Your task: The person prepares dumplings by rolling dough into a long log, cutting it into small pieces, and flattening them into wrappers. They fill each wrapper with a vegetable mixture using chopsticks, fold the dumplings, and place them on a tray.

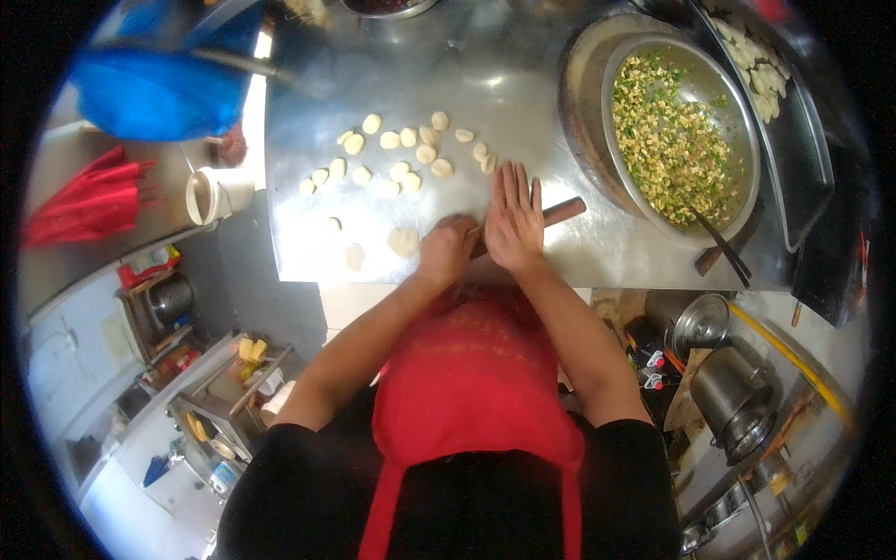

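Observation:
My right hand [514, 222] lies flat across a wooden rolling pin [565, 210], palm down with the fingers stretched forward. The pin's right end sticks out past my palm. Close on its left, my left hand [448, 245] is curled, with a pale edge of dough at its fingertips; most of that piece is hidden. Two flattened dough wrappers, one round [403, 242] and one paler [353, 257], lie left of my left hand. Beyond my hands, several small dough discs [425, 154] are scattered over the steel table [490, 91].
At the right, a steel bowl [752, 157] of chopped green-and-yellow filling [672, 140] rests on a round wooden board [581, 112], with dark chopsticks [724, 248] over its rim. Beyond it, a black tray [798, 175] holds pale dumplings [759, 66]. A white bucket [227, 192] stands left.

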Tool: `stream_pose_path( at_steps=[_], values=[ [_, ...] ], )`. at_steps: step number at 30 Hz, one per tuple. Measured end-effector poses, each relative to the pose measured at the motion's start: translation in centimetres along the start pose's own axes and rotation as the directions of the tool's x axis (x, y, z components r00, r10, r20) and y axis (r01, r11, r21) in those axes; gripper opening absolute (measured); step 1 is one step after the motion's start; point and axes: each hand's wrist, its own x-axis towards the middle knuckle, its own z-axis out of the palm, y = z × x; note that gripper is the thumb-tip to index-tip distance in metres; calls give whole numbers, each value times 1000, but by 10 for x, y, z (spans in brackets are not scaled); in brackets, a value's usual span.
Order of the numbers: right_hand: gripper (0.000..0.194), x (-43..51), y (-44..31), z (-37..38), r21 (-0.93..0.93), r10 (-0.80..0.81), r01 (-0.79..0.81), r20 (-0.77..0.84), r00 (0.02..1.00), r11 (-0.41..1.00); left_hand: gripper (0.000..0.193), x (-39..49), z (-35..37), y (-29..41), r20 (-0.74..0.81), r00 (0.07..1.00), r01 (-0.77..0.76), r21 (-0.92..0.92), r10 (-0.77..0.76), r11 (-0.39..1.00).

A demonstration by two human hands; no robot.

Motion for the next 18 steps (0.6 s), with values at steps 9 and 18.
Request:
stream_pose_path(
  at_steps=[9,18],
  values=[
    [76,-51,4,-20,145,-70,92,-149,986,985,19,-3,-14,1,127,917,388,-495,-377,778],
    [74,-4,-8,-13,-13,-5,7,127,992,1000,26,-5,0,-3,-9,999,37,-72,-38,997]
  ],
)
